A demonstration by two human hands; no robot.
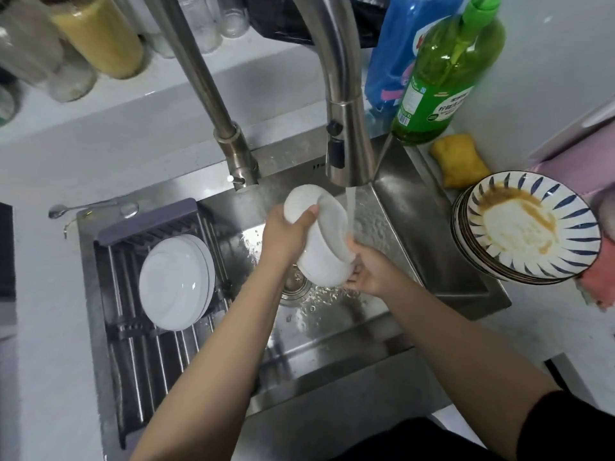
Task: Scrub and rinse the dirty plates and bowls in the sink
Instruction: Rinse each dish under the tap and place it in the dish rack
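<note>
holding a white bowl (319, 241) tipped on its side over the sink (332, 334), i see both hands on it. my left hand (286, 234) grips the upper part from the left, its thumb curled over the outside near the foot. my right hand (369, 271) cups the lower rim from the right and below, fingers curled under the edge. the bowl sits between the two hands, just left of the water stream (354, 211) falling from the tap (346, 134). at left, clean white plates (176, 284) lean in the drying rack (133, 327). at right, a stack of dirty blue-striped plates (529, 227) rests on the counter beside a yellow sponge (459, 158) and a green bottle (446, 78).
</note>
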